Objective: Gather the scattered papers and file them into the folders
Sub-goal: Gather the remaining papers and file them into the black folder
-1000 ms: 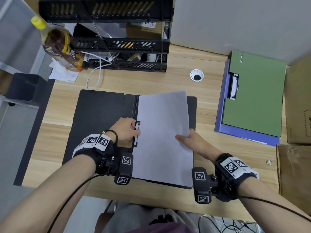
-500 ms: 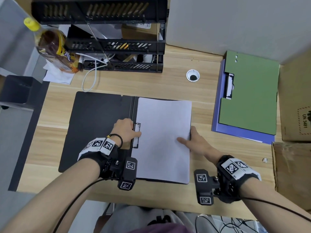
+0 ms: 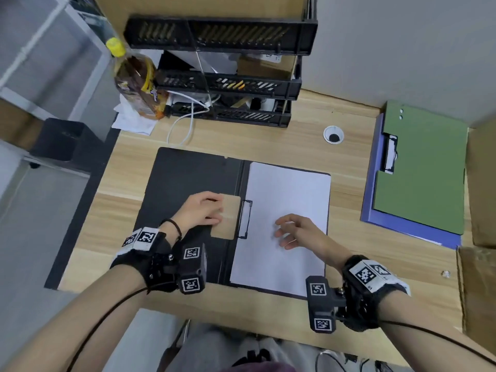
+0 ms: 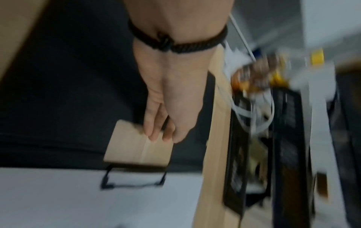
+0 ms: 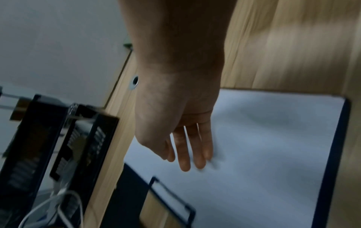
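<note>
While the left hand (image 3: 204,210) pressed flat fingers on the clip lever (image 4: 136,146), the right hand's (image 5: 175,131) grip hung loose above the paper (image 3: 287,210); only the head view showed the green folder (image 3: 421,170) at 2 o'clock.

A light wood-grain desk (image 3: 268,140) with a round cable grommet (image 3: 333,134) stands against a plain grey wall (image 3: 402,49), a black stacked tray rack (image 3: 228,76) at its rear and grey floor (image 3: 32,210) alongside.

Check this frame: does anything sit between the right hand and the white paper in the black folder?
Nothing visible does. The right hand hovers open directly over the white paper, which lies on the black folder under its clip.
</note>
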